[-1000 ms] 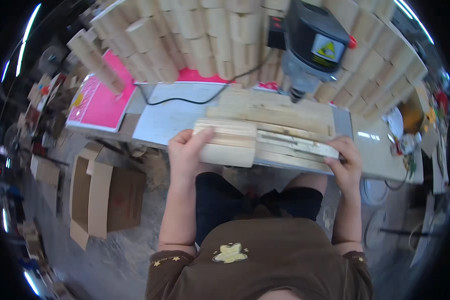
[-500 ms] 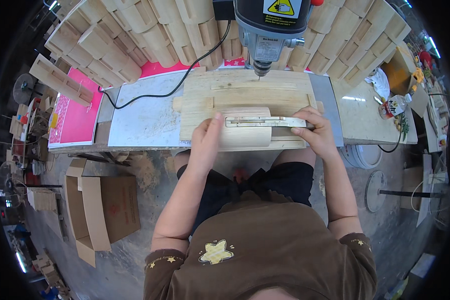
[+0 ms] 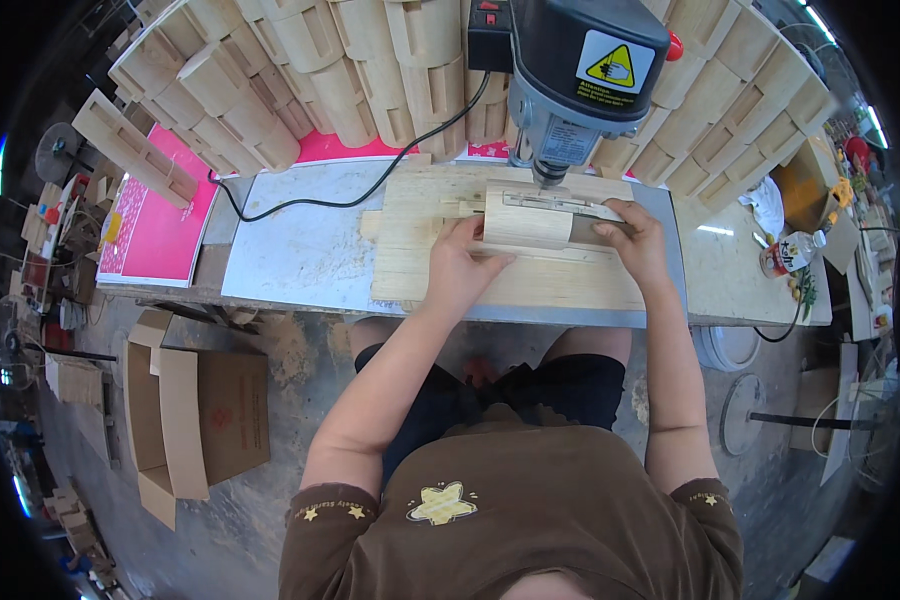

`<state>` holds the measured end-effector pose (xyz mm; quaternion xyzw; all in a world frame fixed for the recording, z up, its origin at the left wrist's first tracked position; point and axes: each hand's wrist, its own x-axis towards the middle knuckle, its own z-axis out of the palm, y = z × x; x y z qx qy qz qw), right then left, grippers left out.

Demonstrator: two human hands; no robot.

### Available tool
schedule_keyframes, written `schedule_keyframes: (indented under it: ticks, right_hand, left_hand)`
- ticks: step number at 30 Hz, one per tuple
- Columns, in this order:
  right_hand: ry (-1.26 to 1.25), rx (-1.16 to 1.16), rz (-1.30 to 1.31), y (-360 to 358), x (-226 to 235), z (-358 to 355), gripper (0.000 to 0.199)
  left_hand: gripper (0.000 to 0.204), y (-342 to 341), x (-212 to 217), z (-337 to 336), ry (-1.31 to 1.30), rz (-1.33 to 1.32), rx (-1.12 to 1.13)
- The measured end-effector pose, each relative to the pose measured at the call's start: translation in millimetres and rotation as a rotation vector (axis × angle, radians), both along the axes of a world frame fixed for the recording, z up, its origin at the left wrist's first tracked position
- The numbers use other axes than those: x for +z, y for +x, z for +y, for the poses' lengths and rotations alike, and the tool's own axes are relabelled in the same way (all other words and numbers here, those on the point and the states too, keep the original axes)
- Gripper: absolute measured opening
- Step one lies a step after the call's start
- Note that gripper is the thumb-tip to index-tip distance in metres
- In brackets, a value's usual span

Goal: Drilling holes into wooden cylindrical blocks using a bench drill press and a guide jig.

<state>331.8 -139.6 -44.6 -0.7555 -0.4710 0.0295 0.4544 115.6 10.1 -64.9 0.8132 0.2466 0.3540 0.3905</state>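
A pale, curved wooden block (image 3: 526, 228) lies on a flat wooden board (image 3: 410, 272), directly below the drill chuck (image 3: 549, 174) of a bench drill. Along its top runs a narrow, light slotted strip (image 3: 535, 200) that reaches out past the right end. My left hand (image 3: 462, 266) grips the block's left end, fingers behind and thumb near the front edge. With my right hand (image 3: 632, 240) I pinch the strip's right end between thumb and fingers. The drill bit's tip is hard to make out against the strip.
Behind the board stand rows of slotted wooden blocks (image 3: 340, 80). A black cable (image 3: 370, 180) crosses the white sheet at left, near pink printed sheets (image 3: 160, 235). At right sits a labelled bottle (image 3: 788, 254). An open cardboard box (image 3: 200, 410) is on the floor.
The block and strip have moved away from me, under the drill chuck. My left hand has shifted from the block's top to its left end; my right still holds the strip.
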Motion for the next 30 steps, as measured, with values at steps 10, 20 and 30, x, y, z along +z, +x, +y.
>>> schedule_keyframes:
  ticks: [10, 20, 30]
  right_hand:
    - [0.006, 0.035, 0.039, -11, 3, 20, 0.038]
    - [0.555, -0.012, -0.095, 28, 184, 61, 0.022]
    - [0.138, -0.387, -0.726, -44, 177, 30, 0.017]
  left_hand:
    - [0.063, -2, -35, 29, 0.312, 0.131, 0.096]
    - [0.06, -4, -30, 24, 0.279, 0.236, 0.108]
    - [0.059, -4, -29, 23, 0.282, 0.241, 0.13]
